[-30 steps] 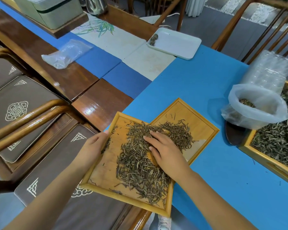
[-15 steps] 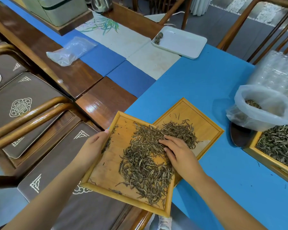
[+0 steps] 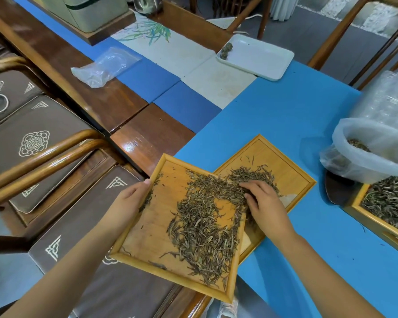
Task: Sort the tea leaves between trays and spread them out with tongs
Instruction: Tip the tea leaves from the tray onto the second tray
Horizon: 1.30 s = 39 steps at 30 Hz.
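The left hand (image 3: 130,200) grips the left rim of the near tray (image 3: 152,237), which overlaps the far tray (image 3: 292,177) on the blue counter (image 3: 285,125). The right hand (image 3: 265,204), fingers loosely spread, rests on the tea leaves (image 3: 205,219) at the trays' junction.

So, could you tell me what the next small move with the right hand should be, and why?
Probably another short sweep: the right hand rests on the tea leaves at the edge where the held tray, gripped by the left hand, overlaps the lower tray. Most leaves sit on the held tray, so pushing more across looks sensible.
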Motion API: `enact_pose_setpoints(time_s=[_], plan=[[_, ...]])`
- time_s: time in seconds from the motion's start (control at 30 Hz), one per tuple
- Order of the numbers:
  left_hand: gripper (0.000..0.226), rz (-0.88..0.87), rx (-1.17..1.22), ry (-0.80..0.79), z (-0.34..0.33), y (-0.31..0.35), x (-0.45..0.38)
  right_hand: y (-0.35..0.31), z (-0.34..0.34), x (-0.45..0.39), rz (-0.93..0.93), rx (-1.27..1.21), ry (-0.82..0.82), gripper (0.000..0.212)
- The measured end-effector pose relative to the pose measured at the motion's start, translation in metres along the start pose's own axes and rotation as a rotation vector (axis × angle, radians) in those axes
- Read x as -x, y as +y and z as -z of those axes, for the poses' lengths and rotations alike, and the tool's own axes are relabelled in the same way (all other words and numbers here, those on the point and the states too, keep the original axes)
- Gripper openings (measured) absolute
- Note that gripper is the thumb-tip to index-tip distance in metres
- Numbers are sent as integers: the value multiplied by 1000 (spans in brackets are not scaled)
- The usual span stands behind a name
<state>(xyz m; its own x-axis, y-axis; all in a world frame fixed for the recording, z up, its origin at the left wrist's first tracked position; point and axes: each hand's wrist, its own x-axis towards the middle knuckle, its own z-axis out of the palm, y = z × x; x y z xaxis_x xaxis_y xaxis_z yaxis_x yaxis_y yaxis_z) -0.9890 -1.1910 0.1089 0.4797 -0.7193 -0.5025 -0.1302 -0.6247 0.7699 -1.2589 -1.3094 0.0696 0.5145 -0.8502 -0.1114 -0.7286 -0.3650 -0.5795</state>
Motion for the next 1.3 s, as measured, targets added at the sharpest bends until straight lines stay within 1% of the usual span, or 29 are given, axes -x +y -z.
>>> enact_pose_setpoints(time_s=[0.1, 0.2, 0.37, 0.47, 0.6, 0.73, 0.87, 1.1, 1.3], plan=[[32, 2, 13, -3, 1, -2, -1, -4, 3, -1, -15, -8, 34, 31], [34, -5, 15, -20, 0, -3, -2, -20, 3, 4, 52, -37, 51, 31], [35, -14, 21, -21, -4, -2, -5, -46, -8, 13, 185, -23, -85, 37], [35, -12, 19, -33, -6, -1, -7, -49, -15, 14, 212, 13, -136, 37], [36, -9, 32, -51, -5, 0, -7, -45, -17, 12, 189, 16, -138, 36], [35, -4, 41, -19, -5, -2, -9, -38, -15, 11, 167, 11, -128, 35], [37, 4, 58, -48, -4, -4, -9, -31, -14, 10, 153, 16, -121, 35], [37, 12, 36, -15, -5, -2, -9, -21, -9, 8, 109, -6, -92, 34], [37, 21, 27, -43, -2, -3, -10, -15, -3, 4, 57, -29, -80, 35]])
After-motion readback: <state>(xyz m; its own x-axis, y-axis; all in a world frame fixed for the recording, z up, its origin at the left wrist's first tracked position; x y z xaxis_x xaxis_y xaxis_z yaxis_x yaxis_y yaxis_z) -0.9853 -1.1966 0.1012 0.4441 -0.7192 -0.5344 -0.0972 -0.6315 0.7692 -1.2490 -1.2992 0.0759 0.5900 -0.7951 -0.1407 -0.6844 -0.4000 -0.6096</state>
